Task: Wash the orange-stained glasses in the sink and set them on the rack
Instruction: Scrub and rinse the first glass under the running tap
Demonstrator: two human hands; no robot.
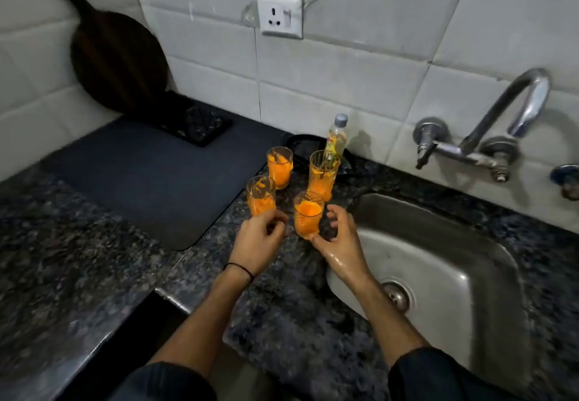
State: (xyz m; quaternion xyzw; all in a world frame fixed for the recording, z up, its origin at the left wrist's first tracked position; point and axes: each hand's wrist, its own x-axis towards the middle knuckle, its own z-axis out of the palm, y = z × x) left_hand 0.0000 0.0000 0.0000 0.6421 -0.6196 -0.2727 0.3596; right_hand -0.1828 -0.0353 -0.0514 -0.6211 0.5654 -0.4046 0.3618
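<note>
**A:** Where do the glasses stand?

**B:** Four orange-stained glasses cluster on the dark speckled counter, just left of the steel sink. The back left glass and the tall glass stand nearer the tiled wall. The front left glass and the front right glass stand nearer the person.

**A:** And the hands?

**B:** The left hand is curled around the base of the front left glass, fingers bent against it; whether the grip is firm cannot be told, since the fingertips are partly hidden. The right hand looks wet, with its fingers spread and curved. Its thumb tip touches the foot of the front right glass, while the other fingers hang apart on the glass's right side. A thin black band circles the left wrist.

**A:** What else is near?

**B:** A small bottle with a pale cap stands behind the tall glass, against the wall. A dark mat lies on the counter to the left, with a black grid tray at its far corner and a round dark board leaning on the wall above it. The tap curves out of the wall over the sink, and a white socket sits higher up on the tiles.
</note>
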